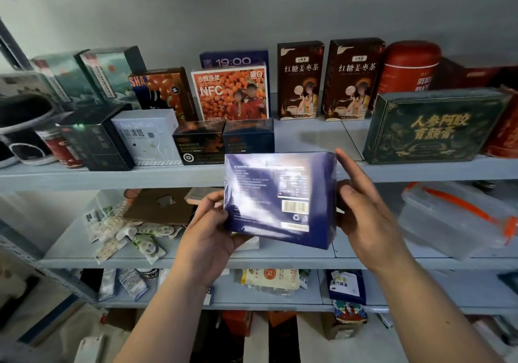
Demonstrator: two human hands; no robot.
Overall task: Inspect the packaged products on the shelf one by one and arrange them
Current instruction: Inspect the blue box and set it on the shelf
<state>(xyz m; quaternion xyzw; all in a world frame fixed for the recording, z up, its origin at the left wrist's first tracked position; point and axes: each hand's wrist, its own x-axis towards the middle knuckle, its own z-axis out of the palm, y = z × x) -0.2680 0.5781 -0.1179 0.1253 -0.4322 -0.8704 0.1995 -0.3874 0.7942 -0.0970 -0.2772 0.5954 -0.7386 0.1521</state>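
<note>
Currently mid-inspection, I'd say. Shelf (168, 176) spans the whole view in several tiers, with the upper tier packed with cartons and tins. Green box (434, 127) stands at the right of that tier. Between it and the small dark box (248, 135) there's bare board, which is the likely slot by my read.

Blue box (266, 194) is off the shelf, held in the air in front of the upper tier's edge, just below that slot. Its long axis is horizontal and roughly level, with the back panel toward the camera. The wrap is glossy, with heavy glare on the left half, and the fine print is unreadable.

Left hand (207, 233) grips the lower left corner, thumb on the front and fingers behind. Right hand (364, 217) holds the right end — thumb on the side face, index finger straight along the edge, other fingers hidden. Both are about equally near the slot, so the move would be up and forward.

Barcode (294, 207) sits lower right on the panel.
</note>
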